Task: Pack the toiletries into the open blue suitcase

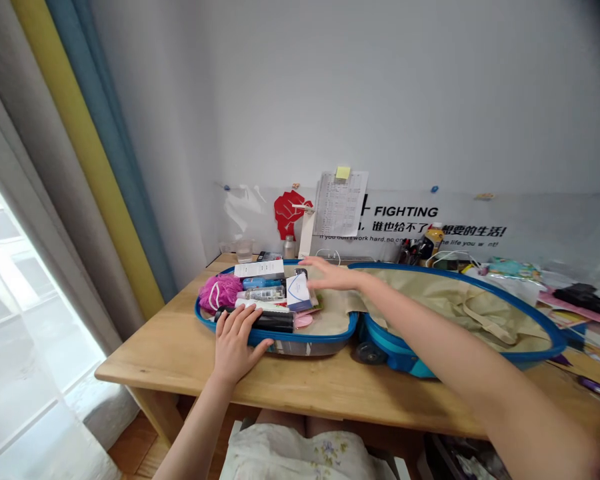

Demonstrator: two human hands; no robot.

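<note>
Spreading both hands over an open blue hard-shell suitcase [305, 341], the person leans across a wooden counter [180, 353], where the case lies flat with its two shells side by side. The left hand [236, 343] rests with its fingers apart across a black cylindrical bottle [275, 322] and the front rim, pinching nothing and perhaps pressing to steady the load. The right hand [333, 275] stretches out flat and spread, just beside a white box with a blue mark [297, 291]; whether they touch is hard to tell. A pink mesh bath puff [220, 293], a white carton [259, 269] and a blue case [261, 283] sit tightly in the left shell, seemingly packed close so they brace one another. The right shell shows mostly beige lining [455, 310] with a fabric strap [485, 325], apparently left open for more room. A glass tumbler [244, 251] stands farther back on the counter.
</note>
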